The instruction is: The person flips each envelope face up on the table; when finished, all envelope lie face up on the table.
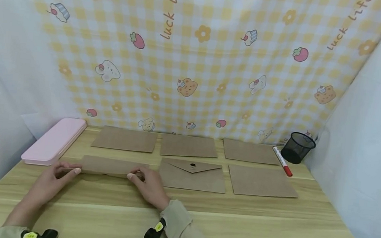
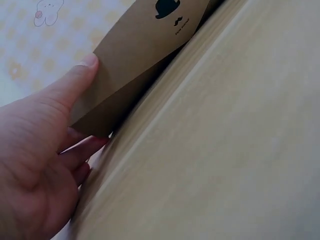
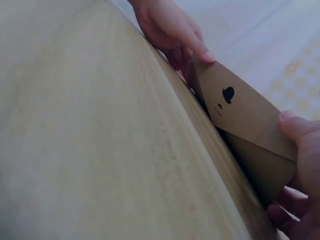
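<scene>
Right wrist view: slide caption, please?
Left hand and right hand hold a rectangular brown paper envelope with black hat print at a wood-grain table.

The table (image 1: pixel 269 234) has a box (image 1: pixel 54 140) past the left hand (image 1: pixel 48 185); five envelopes (image 1: pixel 189 146), a pen (image 1: pixel 281 160) and cup (image 1: pixel 295 150) past or beside the right hand (image 1: pixel 151 187).

Left fingers (image 3: pixel 202 50), right fingers (image 3: pixel 294 125) pinch brown envelope (image 3: pixel 250 117) at opposite ends; black hat (image 3: pixel 228 94) on flap (image 3: pixel 265 135)

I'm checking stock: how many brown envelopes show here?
6 envelopes: back left, back middle, back right, front left (held), front middle, front right. Any stacked underneath would be hidden.
</scene>
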Demonstrator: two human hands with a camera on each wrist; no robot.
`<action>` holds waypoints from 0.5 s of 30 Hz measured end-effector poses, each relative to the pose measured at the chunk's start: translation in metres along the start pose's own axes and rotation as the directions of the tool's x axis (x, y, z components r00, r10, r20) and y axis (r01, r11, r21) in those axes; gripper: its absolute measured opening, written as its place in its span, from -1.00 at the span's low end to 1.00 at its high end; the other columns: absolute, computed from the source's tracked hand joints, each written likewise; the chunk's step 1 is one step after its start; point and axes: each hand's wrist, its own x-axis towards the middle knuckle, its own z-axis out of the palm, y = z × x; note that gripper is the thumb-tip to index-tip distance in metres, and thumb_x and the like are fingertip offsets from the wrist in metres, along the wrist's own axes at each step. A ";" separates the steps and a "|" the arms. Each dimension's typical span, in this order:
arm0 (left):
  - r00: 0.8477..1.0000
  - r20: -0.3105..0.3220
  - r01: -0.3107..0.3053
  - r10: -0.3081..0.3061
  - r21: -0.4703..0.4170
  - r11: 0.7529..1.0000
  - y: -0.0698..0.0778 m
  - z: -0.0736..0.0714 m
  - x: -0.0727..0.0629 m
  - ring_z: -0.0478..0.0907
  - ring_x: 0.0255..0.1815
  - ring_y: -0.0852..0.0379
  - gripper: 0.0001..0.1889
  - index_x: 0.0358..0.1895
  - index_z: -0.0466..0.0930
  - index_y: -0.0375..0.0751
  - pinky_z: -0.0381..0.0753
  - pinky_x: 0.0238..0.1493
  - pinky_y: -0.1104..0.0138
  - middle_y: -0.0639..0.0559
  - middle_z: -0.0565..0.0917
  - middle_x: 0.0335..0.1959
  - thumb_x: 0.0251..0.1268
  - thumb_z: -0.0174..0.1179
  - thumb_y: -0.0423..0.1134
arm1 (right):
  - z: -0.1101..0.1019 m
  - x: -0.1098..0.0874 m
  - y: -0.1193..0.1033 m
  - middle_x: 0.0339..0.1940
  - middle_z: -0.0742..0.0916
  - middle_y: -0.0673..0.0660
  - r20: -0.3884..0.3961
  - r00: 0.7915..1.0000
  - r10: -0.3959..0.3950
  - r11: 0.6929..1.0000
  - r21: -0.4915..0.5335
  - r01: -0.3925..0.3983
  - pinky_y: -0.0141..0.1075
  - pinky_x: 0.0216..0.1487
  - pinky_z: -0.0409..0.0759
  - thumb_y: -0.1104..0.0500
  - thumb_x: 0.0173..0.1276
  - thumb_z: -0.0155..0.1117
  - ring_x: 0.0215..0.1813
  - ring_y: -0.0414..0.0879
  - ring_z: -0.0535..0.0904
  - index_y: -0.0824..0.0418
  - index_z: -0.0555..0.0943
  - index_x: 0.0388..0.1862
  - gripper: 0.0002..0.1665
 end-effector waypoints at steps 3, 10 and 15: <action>0.994 -0.058 0.094 -0.092 0.027 0.995 0.002 0.002 0.001 0.44 -0.13 0.13 -0.53 -0.10 0.19 -0.40 0.29 -0.28 0.33 -0.49 0.53 -0.06 0.33 0.10 -0.03 | 0.002 0.000 0.000 -0.47 0.68 -0.07 -0.044 0.998 -0.047 0.999 -0.016 0.047 -0.55 -0.37 0.39 -0.02 0.45 0.00 -0.49 -0.43 0.38 0.22 0.48 0.01 -0.64; 0.935 -0.210 0.289 -0.285 -0.011 0.957 0.009 0.009 0.006 0.12 -0.62 0.17 -0.39 -0.23 0.08 -0.33 0.16 -0.61 0.28 0.04 0.19 -0.65 0.19 0.19 0.12 | 0.005 -0.002 0.000 -0.69 0.38 -0.11 -0.202 0.972 -0.123 0.992 -0.038 0.118 -0.54 -0.59 0.20 0.09 0.47 -0.02 -0.64 -0.37 0.17 0.18 0.22 -0.15 -0.79; 0.909 -0.271 0.322 -0.317 -0.026 0.946 0.009 0.012 0.007 0.15 -0.64 0.17 -0.41 -0.59 0.15 -0.22 0.16 -0.60 0.31 0.07 0.18 -0.73 0.11 0.24 0.18 | 0.006 -0.002 0.000 -0.62 0.38 -0.08 -0.346 0.917 -0.199 0.979 -0.036 0.199 -0.56 -0.59 0.25 0.11 0.42 0.07 -0.59 -0.36 0.24 0.12 0.23 -0.43 -0.72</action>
